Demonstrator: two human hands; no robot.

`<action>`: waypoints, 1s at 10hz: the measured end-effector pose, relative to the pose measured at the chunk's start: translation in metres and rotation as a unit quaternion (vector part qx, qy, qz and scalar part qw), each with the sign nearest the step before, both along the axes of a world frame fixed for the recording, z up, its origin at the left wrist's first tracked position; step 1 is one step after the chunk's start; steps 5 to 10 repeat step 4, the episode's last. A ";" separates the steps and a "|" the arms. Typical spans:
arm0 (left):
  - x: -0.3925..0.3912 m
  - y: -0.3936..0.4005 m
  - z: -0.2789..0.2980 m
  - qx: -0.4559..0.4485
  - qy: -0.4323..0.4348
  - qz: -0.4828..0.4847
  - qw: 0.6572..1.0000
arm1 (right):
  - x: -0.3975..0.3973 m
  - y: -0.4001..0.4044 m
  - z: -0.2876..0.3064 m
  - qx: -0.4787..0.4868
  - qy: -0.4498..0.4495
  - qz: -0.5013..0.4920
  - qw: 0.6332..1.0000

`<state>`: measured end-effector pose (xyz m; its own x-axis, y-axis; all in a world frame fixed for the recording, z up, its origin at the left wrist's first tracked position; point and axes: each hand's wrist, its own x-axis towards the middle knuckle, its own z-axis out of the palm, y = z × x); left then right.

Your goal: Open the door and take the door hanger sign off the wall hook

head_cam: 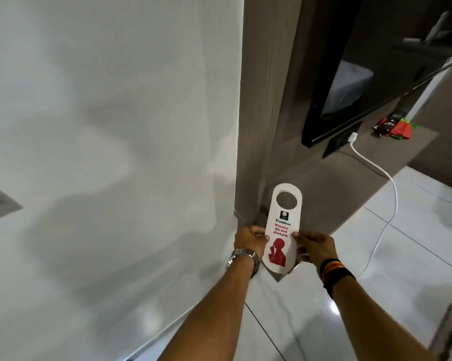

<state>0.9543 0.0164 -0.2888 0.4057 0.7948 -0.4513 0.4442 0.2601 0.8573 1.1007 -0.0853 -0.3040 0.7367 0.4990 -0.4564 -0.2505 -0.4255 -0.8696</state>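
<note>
A white door hanger sign [282, 230] with a round hole at the top, red "Please do not disturb" lettering and a red figure is held upright in front of me. My left hand [249, 239], with a metal watch on the wrist, grips its left edge. On its right edge is my right hand [314, 246], with dark bands on the wrist. Both pinch the sign near its middle. The sign hangs on nothing. The white wall [115, 152] fills the left. No hook or door handle shows.
A brown wooden panel edge [261, 100] stands just behind the sign. To the right a dark TV [363, 87] hangs above a brown shelf [363, 173] with a white charger cable [386, 204] trailing to the glossy tiled floor [402, 256]. Red and green items [394, 126] lie further back.
</note>
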 end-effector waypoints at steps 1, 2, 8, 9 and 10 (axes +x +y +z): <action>0.011 0.006 -0.013 -0.005 0.003 -0.036 0.999 | 0.014 0.015 -0.019 -0.030 0.001 -0.025 0.999; 0.017 0.007 -0.027 0.025 0.009 -0.066 0.997 | 0.024 0.024 -0.032 -0.063 -0.020 -0.043 0.997; 0.003 0.002 -0.039 0.267 0.086 -0.106 0.954 | -0.001 0.028 -0.029 -0.143 -0.232 -0.028 0.962; 0.003 0.002 -0.039 0.267 0.086 -0.106 0.954 | -0.001 0.028 -0.029 -0.143 -0.232 -0.028 0.962; 0.003 0.002 -0.039 0.267 0.086 -0.106 0.954 | -0.001 0.028 -0.029 -0.143 -0.232 -0.028 0.962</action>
